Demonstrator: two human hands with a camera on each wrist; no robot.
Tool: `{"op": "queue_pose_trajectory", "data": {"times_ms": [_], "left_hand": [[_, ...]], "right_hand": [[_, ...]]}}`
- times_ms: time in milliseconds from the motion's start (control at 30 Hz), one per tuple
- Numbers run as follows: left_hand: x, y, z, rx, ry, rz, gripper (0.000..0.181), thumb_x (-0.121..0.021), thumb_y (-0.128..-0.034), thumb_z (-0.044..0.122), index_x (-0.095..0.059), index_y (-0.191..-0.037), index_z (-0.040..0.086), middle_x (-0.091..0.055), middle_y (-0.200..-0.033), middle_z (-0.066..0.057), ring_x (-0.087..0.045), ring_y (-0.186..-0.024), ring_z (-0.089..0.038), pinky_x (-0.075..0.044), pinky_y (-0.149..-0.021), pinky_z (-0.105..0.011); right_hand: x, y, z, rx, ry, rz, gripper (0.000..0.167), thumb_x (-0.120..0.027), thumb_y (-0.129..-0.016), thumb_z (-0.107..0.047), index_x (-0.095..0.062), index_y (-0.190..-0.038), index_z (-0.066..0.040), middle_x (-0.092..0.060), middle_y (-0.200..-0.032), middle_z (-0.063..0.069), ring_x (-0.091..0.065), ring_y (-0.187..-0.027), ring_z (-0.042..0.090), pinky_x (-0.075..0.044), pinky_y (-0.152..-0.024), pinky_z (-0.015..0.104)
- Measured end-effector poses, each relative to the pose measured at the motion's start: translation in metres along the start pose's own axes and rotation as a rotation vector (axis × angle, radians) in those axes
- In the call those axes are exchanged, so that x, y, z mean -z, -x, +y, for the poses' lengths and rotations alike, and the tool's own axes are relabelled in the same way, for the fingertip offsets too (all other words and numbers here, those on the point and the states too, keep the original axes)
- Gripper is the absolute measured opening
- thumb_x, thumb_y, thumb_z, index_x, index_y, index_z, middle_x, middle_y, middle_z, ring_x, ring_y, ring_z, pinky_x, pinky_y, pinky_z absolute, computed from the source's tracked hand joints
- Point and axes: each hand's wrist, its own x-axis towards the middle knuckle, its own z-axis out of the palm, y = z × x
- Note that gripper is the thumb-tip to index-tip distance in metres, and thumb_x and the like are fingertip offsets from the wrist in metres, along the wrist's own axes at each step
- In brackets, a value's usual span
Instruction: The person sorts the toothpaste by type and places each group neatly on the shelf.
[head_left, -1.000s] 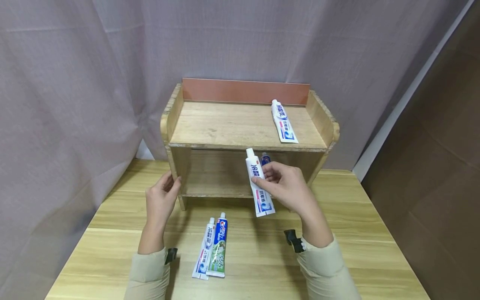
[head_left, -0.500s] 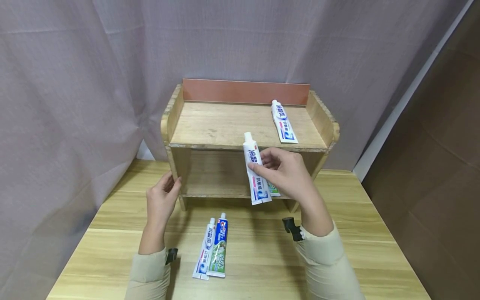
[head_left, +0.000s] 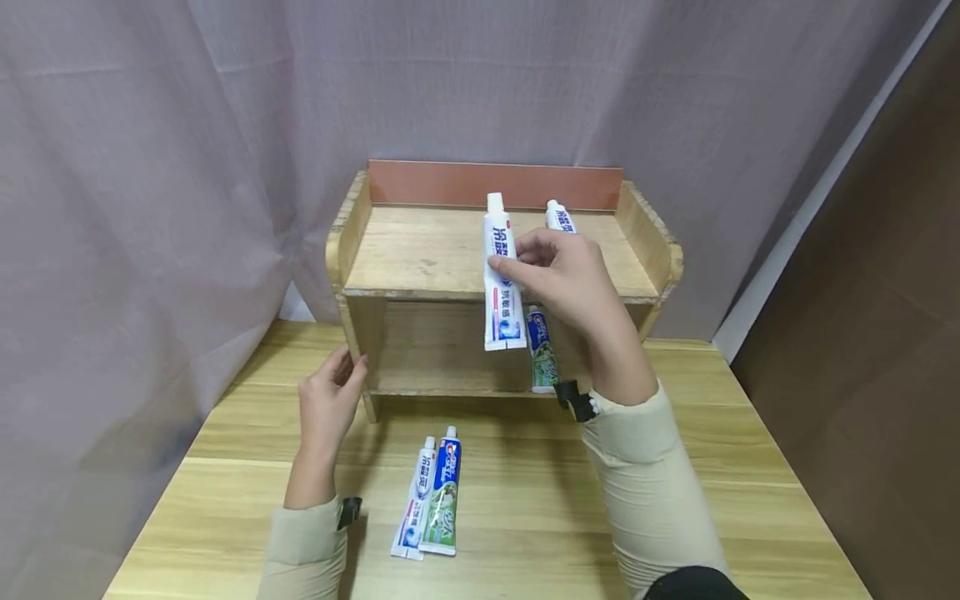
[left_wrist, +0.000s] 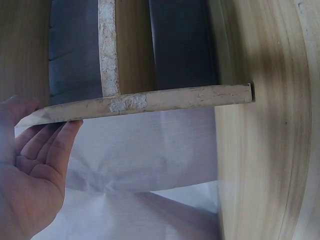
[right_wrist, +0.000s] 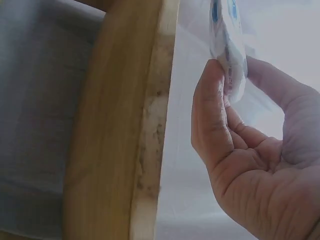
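Observation:
My right hand [head_left: 566,271] pinches a white toothpaste tube [head_left: 501,279] between thumb and fingers, cap upward, in front of the top board of the wooden shelf [head_left: 427,250]. The right wrist view shows the tube [right_wrist: 227,45] edge-on in the fingers. My left hand [head_left: 330,400] grips the front edge of the shelf's left side panel. In the left wrist view its thumb and fingers lie on opposite faces of the panel [left_wrist: 165,101]. Another white toothpaste tube [head_left: 561,218] lies on the top board, partly hidden by my right hand. A blue-green toothpaste tube [head_left: 542,354] lies on the lower board.
On the wooden table [head_left: 540,500], in front of the shelf, lie a white tube [head_left: 414,508] and a blue-green tube [head_left: 442,500] side by side. Grey cloth [head_left: 187,167] hangs behind. A brown panel [head_left: 862,292] stands at the right.
My right hand has risen with the white toothpaste tube from the lower board's height to the top board. The blue-green tube below has come into view. My left hand keeps its hold.

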Motion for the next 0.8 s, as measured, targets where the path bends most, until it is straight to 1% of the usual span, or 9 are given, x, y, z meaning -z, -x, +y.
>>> {"op": "queue_pose_trajectory", "data": {"times_ms": [100, 267, 467, 633, 800], "left_hand": [[0.000, 0.001, -0.001, 0.003, 0.000, 0.003, 0.025, -0.071, -0.0936, 0.009, -0.073, -0.119, 0.006, -0.074, -0.108, -0.016, -0.074, -0.095, -0.028, -0.057, -0.079, -0.012], [-0.001, 0.002, -0.001, 0.008, 0.003, 0.003, 0.025, -0.071, -0.0934, 0.008, -0.073, -0.118, 0.006, -0.074, -0.108, -0.015, -0.074, -0.095, -0.028, -0.058, -0.079, -0.014], [-0.004, 0.002, -0.001, 0.008, 0.004, 0.002, 0.024, -0.071, -0.0939, 0.009, -0.073, -0.118, 0.005, -0.074, -0.108, -0.015, -0.074, -0.094, -0.029, -0.059, -0.079, -0.016], [-0.004, 0.002, -0.001, 0.021, 0.008, 0.007, 0.024, -0.070, -0.0940, 0.010, -0.073, -0.117, 0.005, -0.074, -0.108, -0.016, -0.074, -0.094, -0.029, -0.058, -0.080, -0.015], [-0.002, 0.000, -0.001, 0.022, -0.008, 0.009, 0.024, -0.070, -0.0941, 0.011, -0.073, -0.117, 0.006, -0.074, -0.108, -0.015, -0.074, -0.095, -0.027, -0.057, -0.080, -0.014]], "right_hand": [[-0.001, -0.013, -0.004, -0.038, -0.025, -0.005, 0.033, -0.081, -0.086, -0.032, -0.073, -0.102, -0.004, -0.072, -0.089, 0.009, -0.066, -0.072, 0.020, -0.058, -0.059, 0.024], [-0.003, -0.031, -0.004, -0.076, -0.037, -0.021, 0.035, -0.079, -0.088, -0.029, -0.071, -0.105, 0.000, -0.071, -0.092, 0.012, -0.069, -0.071, 0.023, -0.064, -0.063, 0.032], [-0.003, -0.044, 0.002, -0.126, -0.057, -0.027, 0.040, -0.078, -0.090, -0.031, -0.070, -0.112, 0.002, -0.071, -0.101, 0.013, -0.071, -0.072, 0.022, -0.065, -0.065, 0.031], [-0.001, -0.055, 0.004, -0.165, -0.023, -0.014, 0.040, -0.077, -0.090, -0.035, -0.073, -0.108, 0.000, -0.071, -0.100, 0.011, -0.071, -0.075, 0.022, -0.065, -0.068, 0.031], [0.002, -0.066, 0.000, -0.195, 0.043, -0.014, 0.038, -0.076, -0.090, -0.037, -0.074, -0.103, -0.002, -0.071, -0.094, 0.009, -0.067, -0.075, 0.021, -0.060, -0.065, 0.027]]}}
